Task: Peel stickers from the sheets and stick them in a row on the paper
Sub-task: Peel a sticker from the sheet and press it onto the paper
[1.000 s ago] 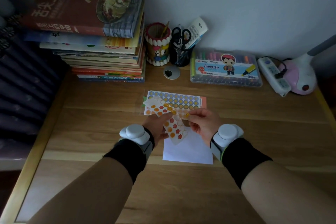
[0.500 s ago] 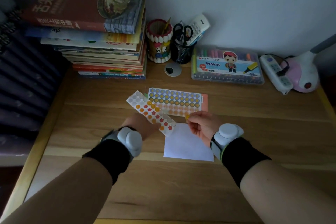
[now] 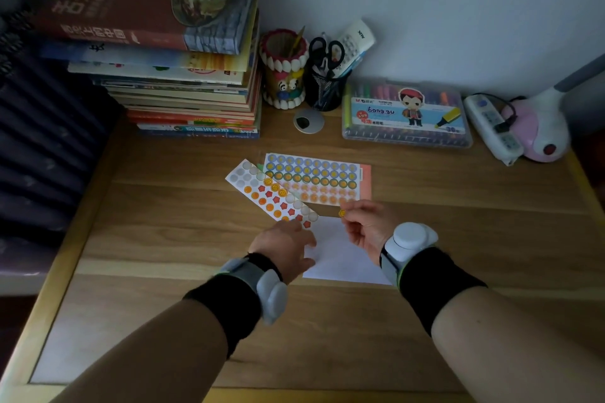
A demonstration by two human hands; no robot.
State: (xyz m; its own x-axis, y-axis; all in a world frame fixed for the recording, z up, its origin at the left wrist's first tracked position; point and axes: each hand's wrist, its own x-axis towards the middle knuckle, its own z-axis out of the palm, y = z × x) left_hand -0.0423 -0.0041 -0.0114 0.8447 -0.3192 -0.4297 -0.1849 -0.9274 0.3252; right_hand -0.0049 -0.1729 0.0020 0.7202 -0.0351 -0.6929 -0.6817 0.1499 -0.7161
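A white paper (image 3: 340, 258) lies on the wooden desk between my hands. My right hand (image 3: 368, 227) pinches a small round yellow sticker (image 3: 342, 213) just above the paper's far edge. My left hand (image 3: 284, 247) rests palm down at the paper's left edge, its fingers straight and touching the near end of a narrow sticker sheet (image 3: 268, 195) with orange dots and red stars that lies diagonally on the desk. Behind it lies a wider sticker sheet (image 3: 314, 178) with rows of round stickers.
A tall stack of books (image 3: 170, 75) fills the back left. Two pen holders (image 3: 284, 72), a box of markers (image 3: 406, 114), a power strip (image 3: 494, 131) and a pink lamp base (image 3: 540, 127) line the back wall. A dark radiator-like surface borders the desk's left.
My left hand has laid the narrow sticker sheet down on the desk to the left and now rests flat beside the paper. My right hand has come away holding a peeled yellow sticker.
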